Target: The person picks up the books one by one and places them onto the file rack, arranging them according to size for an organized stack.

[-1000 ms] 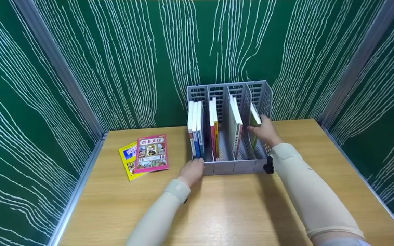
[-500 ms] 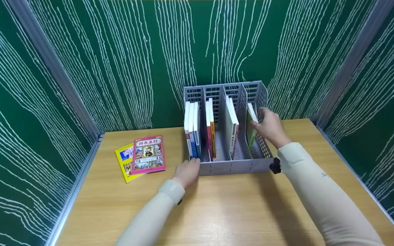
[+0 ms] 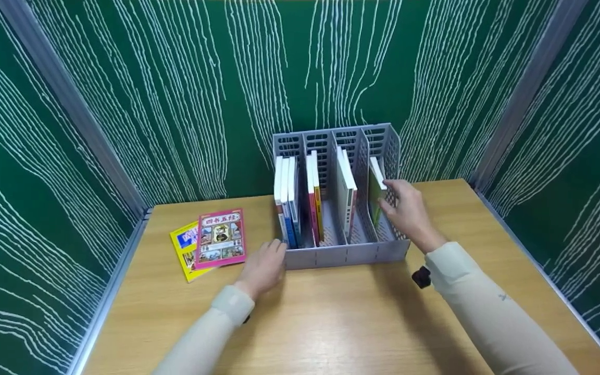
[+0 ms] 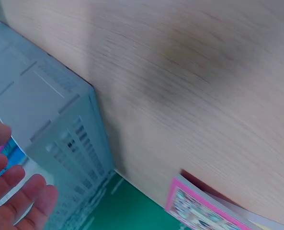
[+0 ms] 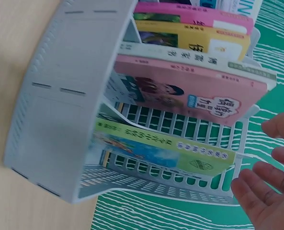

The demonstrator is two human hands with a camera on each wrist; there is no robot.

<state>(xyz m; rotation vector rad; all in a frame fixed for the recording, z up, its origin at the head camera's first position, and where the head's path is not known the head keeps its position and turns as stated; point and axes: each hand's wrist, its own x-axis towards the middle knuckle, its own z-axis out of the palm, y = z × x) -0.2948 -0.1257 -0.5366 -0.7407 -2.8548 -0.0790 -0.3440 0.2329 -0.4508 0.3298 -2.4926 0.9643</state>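
Note:
A grey file rack point(image 3: 347, 255) with upright compartments stands on the table. In its rightmost compartment leans a thin green book point(image 5: 165, 148). My right hand point(image 3: 409, 213) is beside that book with fingers spread; the right wrist view shows a gap between fingertips and cover. My left hand point(image 3: 263, 268) hovers by the rack's front left corner, its fingers loosely extended and holding nothing. Other compartments hold a pink book point(image 5: 194, 86) with a white-spined one, a yellow book point(image 5: 194, 38) with a magenta one, and several white-edged books point(image 3: 285, 198) at the left.
Left of the rack, a pink-bordered comic book point(image 3: 220, 239) lies flat, partly over a yellow book point(image 3: 183, 245). The wooden table point(image 3: 321, 317) meets green walls point(image 3: 175, 104) with white streaks at the back and sides.
My left hand has come off the rack's front corner, leftward and toward me. The right hand has drawn back from the green book, which stays in its compartment. The head view has shifted slightly.

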